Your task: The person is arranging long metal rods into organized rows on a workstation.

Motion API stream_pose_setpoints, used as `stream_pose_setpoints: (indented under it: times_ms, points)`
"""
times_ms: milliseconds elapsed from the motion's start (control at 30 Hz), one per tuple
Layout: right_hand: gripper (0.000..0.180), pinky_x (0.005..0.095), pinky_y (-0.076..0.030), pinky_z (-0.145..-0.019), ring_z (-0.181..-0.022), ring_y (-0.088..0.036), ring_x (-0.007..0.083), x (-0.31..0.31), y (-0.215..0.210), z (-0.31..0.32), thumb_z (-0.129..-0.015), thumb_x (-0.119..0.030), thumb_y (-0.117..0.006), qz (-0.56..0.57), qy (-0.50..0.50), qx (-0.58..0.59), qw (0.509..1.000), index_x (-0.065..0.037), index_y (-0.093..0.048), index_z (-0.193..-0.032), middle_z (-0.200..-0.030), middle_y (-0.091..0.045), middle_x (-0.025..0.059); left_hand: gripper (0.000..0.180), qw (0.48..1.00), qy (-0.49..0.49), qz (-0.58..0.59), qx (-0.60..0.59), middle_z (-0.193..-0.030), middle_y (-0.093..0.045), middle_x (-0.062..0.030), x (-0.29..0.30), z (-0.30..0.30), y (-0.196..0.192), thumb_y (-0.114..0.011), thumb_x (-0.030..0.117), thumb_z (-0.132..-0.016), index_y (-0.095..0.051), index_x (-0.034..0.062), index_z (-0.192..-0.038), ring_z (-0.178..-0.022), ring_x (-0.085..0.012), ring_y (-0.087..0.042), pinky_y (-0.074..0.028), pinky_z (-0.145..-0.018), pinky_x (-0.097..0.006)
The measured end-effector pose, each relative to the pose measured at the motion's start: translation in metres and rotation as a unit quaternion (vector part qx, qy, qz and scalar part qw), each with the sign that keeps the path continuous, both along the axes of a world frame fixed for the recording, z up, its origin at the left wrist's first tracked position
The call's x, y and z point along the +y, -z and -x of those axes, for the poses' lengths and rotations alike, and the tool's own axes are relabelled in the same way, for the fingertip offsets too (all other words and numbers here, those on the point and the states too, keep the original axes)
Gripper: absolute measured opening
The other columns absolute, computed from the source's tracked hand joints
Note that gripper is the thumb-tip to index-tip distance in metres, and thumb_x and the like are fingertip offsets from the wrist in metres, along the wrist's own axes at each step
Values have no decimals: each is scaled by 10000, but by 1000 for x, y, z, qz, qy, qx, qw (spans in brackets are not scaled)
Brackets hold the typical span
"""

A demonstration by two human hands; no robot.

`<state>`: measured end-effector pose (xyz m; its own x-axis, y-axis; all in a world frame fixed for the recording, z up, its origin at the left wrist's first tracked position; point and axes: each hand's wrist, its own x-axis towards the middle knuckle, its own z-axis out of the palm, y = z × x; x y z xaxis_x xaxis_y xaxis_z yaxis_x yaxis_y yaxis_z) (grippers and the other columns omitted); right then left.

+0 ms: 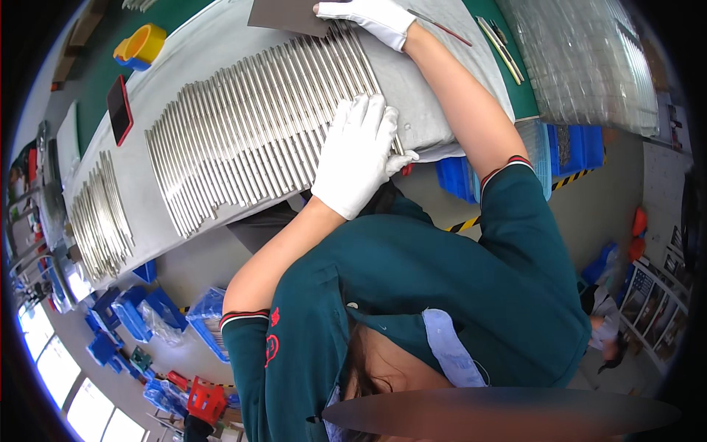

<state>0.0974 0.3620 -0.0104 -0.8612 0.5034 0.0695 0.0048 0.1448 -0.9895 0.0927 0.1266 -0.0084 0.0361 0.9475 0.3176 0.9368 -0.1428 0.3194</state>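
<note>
A long row of slim, shiny metal rods (243, 125) lies side by side on a grey cloth-covered table. My left hand (357, 155), in a white glove, rests on the right end of this row. Its fingers lie stretched over the rods and its thumb is apart, near their close ends. At the far edge my right hand (372, 18), also gloved in white, grips the corner of a flat dark grey sheet (287, 16). That sheet overlaps the far ends of some rods; part of it and of the hand is cut off by the picture's edge.
A smaller group of metal rods (101, 217) lies at the left. Beyond are a red-edged phone (119, 110) and a yellow tape roll (145, 44). A thin red tool (449, 32) and clear-wrapped stock (574, 62) are at the right. Blue bins (456, 179) stand below the table.
</note>
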Motion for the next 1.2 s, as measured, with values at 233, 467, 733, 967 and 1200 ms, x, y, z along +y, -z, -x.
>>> stream_pose_setpoints:
  times_ms: [233,467,733,967,1200]
  points:
    - [680,322,-423,-1082,-1268,-545,221,-4,-2,-3,-882,-225,-749,-24,-9,0,1000,-30,-495,-1481,-1377,-598,136,684,998,29,42,20,-1273,-540,-178,-7,3,-4,-829,309,-719,-551,9,-1267,-1222,-349,-517,-375,-1097,-468]
    - [669,327,-421,-1082,-1253,-558,230,-14,-17,-29,-874,-232,-761,37,68,38,996,-35,-517,-1465,-1385,-598,127,615,999,27,7,42,-1269,-573,-166,-10,2,2,-758,265,-766,-572,0,-1289,-1226,-309,-530,-366,-1098,-468]
    - [635,359,-422,-1081,-1278,-556,252,0,-34,-115,-843,-229,-765,-215,9,-80,973,-34,-569,-1415,-1355,-631,147,554,999,37,-37,-15,-1199,-616,-140,-14,5,3,-740,380,-793,-598,41,-1208,-1148,-304,-600,-455,-1020,-430]
    - [513,322,-472,-1074,-1261,-576,176,5,-36,-125,-899,-90,-713,-86,-67,-162,981,-93,-609,-1402,-1390,-629,37,476,995,53,-83,-1,-1165,-634,-151,-11,9,-2,-727,339,-809,-595,45,-1158,-1101,-321,-637,-482,-989,-436]
    - [515,331,-436,-1112,-1285,-557,185,-5,-37,-117,-899,-42,-692,-40,-95,-119,988,-84,-604,-1405,-1380,-631,47,462,998,59,-23,-9,-1240,-635,-156,-14,10,-9,-710,261,-805,-598,54,-1202,-1156,-324,-629,-464,-1046,-437]
